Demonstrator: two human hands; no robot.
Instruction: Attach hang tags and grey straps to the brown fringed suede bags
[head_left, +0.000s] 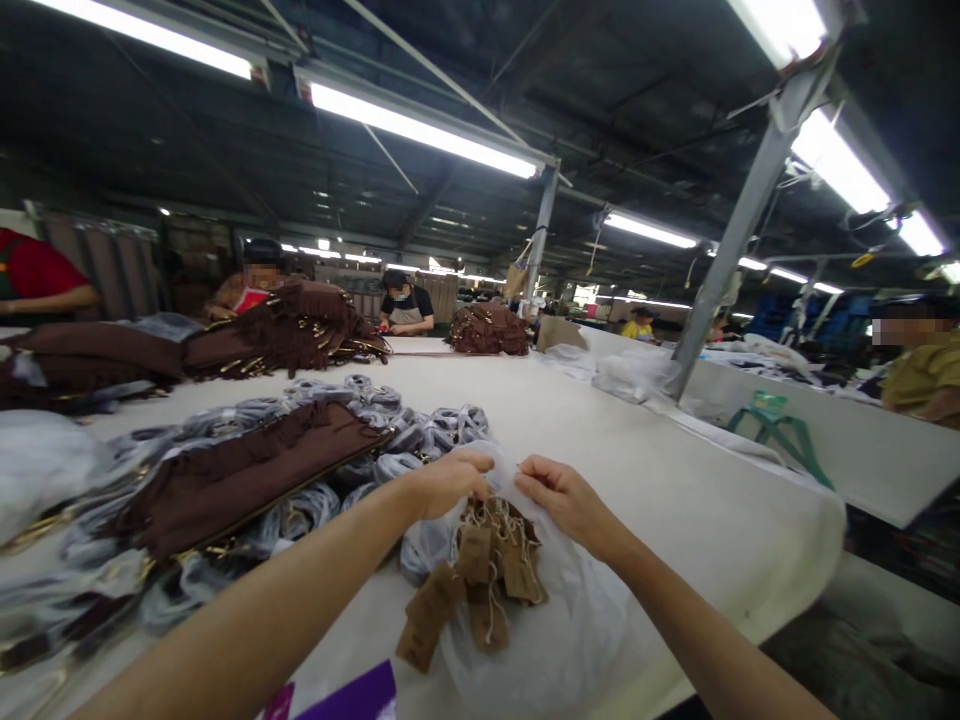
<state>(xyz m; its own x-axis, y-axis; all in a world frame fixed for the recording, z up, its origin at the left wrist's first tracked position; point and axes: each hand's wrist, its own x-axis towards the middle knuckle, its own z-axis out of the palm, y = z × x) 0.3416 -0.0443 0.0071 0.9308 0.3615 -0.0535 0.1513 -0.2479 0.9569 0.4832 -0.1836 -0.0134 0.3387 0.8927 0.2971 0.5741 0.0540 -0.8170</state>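
Several brown cardboard hang tags (477,552) with white strings lie in a bunch on a clear plastic bag (574,625) on the table. My left hand (450,484) is closed at the far side of the tags, its fingers pinching the bag's thin film just above the strings. Facing it, my right hand (564,496) also pinches the film between thumb and bent forefinger. A short gap separates the two hands. Left of them lies a dark brown fabric bag (255,475) with a gold zipper edge, on top of plastic-wrapped coiled straps (300,515).
Brown fringed bags (300,325) are heaped at the back left, with another brown pile (489,330) farther off. Crumpled plastic (637,372) lies by a metal post (739,220) on the right. A purple packet (352,695) sits at the front. Other people work beyond the white table (660,480).
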